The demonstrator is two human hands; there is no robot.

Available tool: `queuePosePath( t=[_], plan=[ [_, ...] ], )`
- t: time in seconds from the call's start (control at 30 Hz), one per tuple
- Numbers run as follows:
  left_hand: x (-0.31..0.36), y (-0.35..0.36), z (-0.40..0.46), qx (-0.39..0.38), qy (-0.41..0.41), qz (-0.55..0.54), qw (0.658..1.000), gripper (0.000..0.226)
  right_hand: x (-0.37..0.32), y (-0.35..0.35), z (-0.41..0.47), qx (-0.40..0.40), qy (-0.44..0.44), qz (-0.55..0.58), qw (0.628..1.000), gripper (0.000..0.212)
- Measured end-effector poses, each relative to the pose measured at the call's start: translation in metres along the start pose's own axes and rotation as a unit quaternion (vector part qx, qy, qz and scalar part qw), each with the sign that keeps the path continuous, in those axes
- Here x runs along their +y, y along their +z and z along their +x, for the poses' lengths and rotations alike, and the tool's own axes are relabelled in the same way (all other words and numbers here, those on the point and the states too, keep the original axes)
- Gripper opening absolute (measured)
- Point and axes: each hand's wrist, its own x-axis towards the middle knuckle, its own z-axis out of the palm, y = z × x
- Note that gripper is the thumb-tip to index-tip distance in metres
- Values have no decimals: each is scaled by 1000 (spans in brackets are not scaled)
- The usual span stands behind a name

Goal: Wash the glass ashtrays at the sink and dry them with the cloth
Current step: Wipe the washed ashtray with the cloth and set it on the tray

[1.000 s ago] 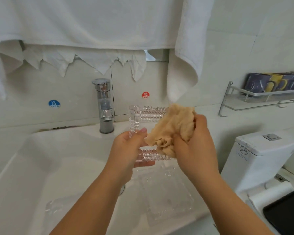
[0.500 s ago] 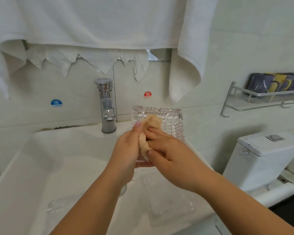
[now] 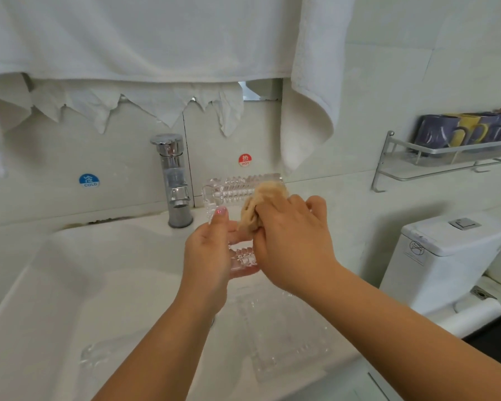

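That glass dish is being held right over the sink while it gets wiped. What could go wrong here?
The left hand pinches the clear ribbed glass ashtray by one edge only; if wet, it might slip as the right hand rubs it with the beige cloth.

It would probably land on the second clear glass ashtray lying in the white sink below, and either could chip.

Bathroom: white sink (image 3: 55, 285) with chrome tap (image 3: 174, 180), toilet cistern (image 3: 446, 256) beside it, towels (image 3: 156, 36) hanging above, tiled wall (image 3: 417, 39).
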Motion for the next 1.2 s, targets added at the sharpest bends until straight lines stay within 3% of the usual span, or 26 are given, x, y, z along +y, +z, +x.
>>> queuePosePath(
  t=[0.17, 0.27, 0.33, 0.43, 0.53, 0.6, 0.63, 0.7, 0.8, 0.83, 0.87, 0.9, 0.97, 1.0, 1.07, 1.2],
  plan=[
    [-1, 0, -2, -17, 13, 0, 1000, 45, -6, -22, -5, -131, -33, 160, 978, 24],
    [-2, 2, -4, -48, 4, -8, 999, 42, -4, -21, -7, -214, -15, 330, 920, 25],
    [-3, 2, -3, -56, 9, -8, 998, 42, -1, -14, -7, -198, -5, 402, 894, 24],
    [-3, 4, -3, -51, 8, -6, 999, 42, 1, -1, -4, -121, -45, 357, 925, 20],
    [-4, 6, -4, -51, -7, 9, 999, 44, 6, 8, -1, -36, -49, 206, 977, 28],
    [-6, 6, -5, -48, -25, 27, 998, 45, 13, 7, 3, -21, -32, 133, 990, 35],
    [-7, 6, -5, -46, -37, 30, 998, 46, 16, 3, 4, -25, -23, 148, 988, 31],
    [-7, 6, -3, -38, -65, 26, 997, 48, 22, -10, 5, -23, 34, 286, 957, 23],
    [-5, 4, 1, -15, -98, 2, 995, 46, 35, -36, -1, -36, 167, 514, 840, 26],
    [-5, 3, 2, -6, -105, -3, 994, 46, 40, -43, -6, -62, 158, 532, 829, 25],
    [-4, 2, 3, 0, -112, -8, 994, 46, 42, -45, -12, -91, 135, 517, 840, 24],
    [-4, 0, 5, 5, -117, -11, 993, 46, 43, -45, -19, -112, 96, 460, 876, 21],
    [-3, -3, 7, 7, -124, -12, 992, 47, 41, -32, -35, -121, -27, 242, 962, 19],
    [-2, -4, 7, 5, -127, -7, 992, 48, 39, -22, -42, -115, -86, 145, 979, 19],
    [-2, -5, 8, -2, -140, 5, 990, 51, 35, -5, -51, -110, -130, 57, 984, 24],
    [-1, -7, 9, -30, -159, 31, 986, 50, 33, 10, -45, -41, -151, 48, 986, 13]
  ],
)
